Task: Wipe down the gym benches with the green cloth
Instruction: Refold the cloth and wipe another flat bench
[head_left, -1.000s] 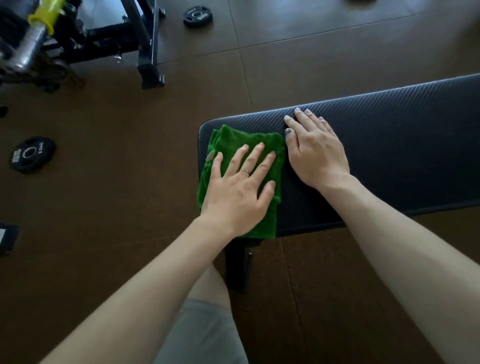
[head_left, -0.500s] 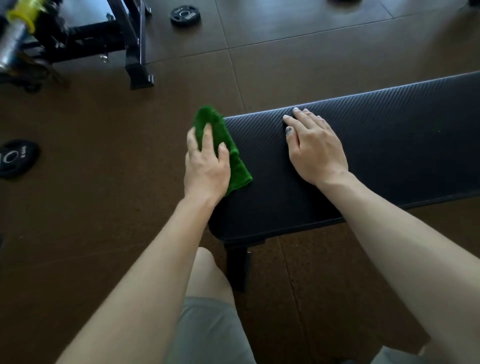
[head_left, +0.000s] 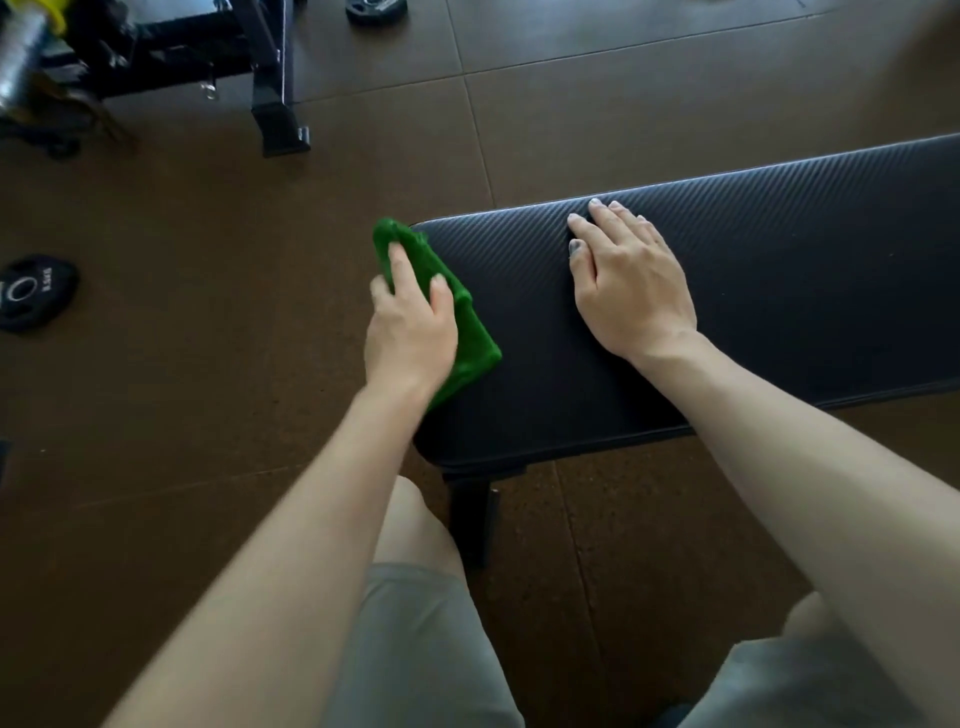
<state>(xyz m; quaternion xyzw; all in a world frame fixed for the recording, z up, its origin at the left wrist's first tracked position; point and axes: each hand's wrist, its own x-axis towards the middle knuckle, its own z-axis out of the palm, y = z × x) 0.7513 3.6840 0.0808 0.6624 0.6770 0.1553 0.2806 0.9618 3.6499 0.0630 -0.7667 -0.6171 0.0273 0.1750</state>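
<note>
the green cloth (head_left: 467, 332) is a folded, fuzzy towel of bright green, draped over the left end edge of the bench (head_left: 779, 270), part lying on the top of the pad and part bent down over the rounded end. its near corner points onto the pad, its far corner sticks up past the far left corner of the bench.

the left hand (head_left: 410, 332) lies on the cloth at that end edge, fingers bent down over the cloth and the rim, thumb on top, so it grips the cloth against the end of the pad. the right hand (head_left: 631, 280) rests flat on the bench top near the far edge, fingers straight and close together, holding nothing; it sits apart from the cloth, with bare pad between them.

the bench pad is long and black with a fine diagonal ribbed weave, rounded corners and a stitched seam along the near edge; a dark leg (head_left: 470, 519) stands under its left end. the floor (head_left: 208, 415) is brown speckled rubber in large tiles. a black weight plate (head_left: 36, 291) lies flat on the floor to the left, another weight plate (head_left: 376, 8) at the top edge. a black metal frame (head_left: 270, 78) stands at the upper left, with a steel bar (head_left: 21, 67) bearing a yellow collar (head_left: 44, 13). grey shorts (head_left: 415, 649) cover the person's legs at the bottom.
</note>
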